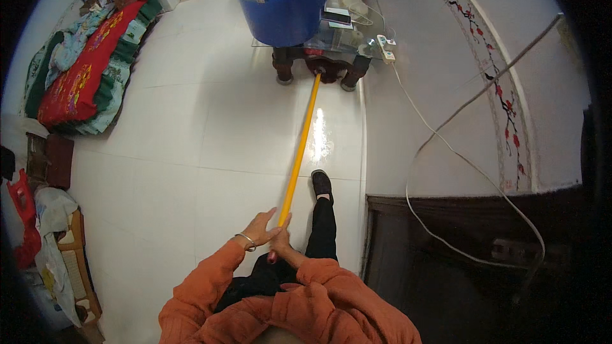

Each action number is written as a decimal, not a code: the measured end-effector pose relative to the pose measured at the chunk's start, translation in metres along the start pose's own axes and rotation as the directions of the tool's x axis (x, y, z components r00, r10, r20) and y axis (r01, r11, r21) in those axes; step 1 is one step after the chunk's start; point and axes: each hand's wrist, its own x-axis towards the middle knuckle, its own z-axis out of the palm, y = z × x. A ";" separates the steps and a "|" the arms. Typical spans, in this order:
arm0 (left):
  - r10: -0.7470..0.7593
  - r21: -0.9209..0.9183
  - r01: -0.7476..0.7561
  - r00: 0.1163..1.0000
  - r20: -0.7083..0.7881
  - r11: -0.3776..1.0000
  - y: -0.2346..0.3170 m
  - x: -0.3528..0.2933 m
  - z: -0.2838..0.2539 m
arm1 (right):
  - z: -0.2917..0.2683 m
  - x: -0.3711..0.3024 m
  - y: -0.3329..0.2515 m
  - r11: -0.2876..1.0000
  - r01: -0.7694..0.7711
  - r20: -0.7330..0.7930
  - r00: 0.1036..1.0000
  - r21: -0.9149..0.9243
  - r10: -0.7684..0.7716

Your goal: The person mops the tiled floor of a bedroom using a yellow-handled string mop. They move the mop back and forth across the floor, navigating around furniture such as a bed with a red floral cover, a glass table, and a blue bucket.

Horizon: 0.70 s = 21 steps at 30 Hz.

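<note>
A long yellow pole [298,159] slants from my hands across the floor, its far end reaching under the low dark-legged table. What is fixed to that end is hidden. My left hand [259,228], with a bangle on the wrist, lies loosely about the near part of the pole, one digit stretched out and the others crossing it. Just below and to the right, my right hand [280,242] is closed round the pole. My foot in a dark shoe [322,183] stands to the right of it.
A big blue bucket [280,6] stands on the glass-topped table [347,41] beside a phone [336,18]. A power strip [386,49] and a white cable [440,137] are at the right wall. Red and green bedding [95,70] lies far left; bags and a chair [73,248] stand nearer.
</note>
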 end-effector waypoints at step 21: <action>-0.500 0.219 0.526 0.850 -0.164 0.822 0.066 -0.282 -0.068 | 0.011 -0.007 -0.144 -0.221 0.848 0.701 0.220 -0.481 -0.678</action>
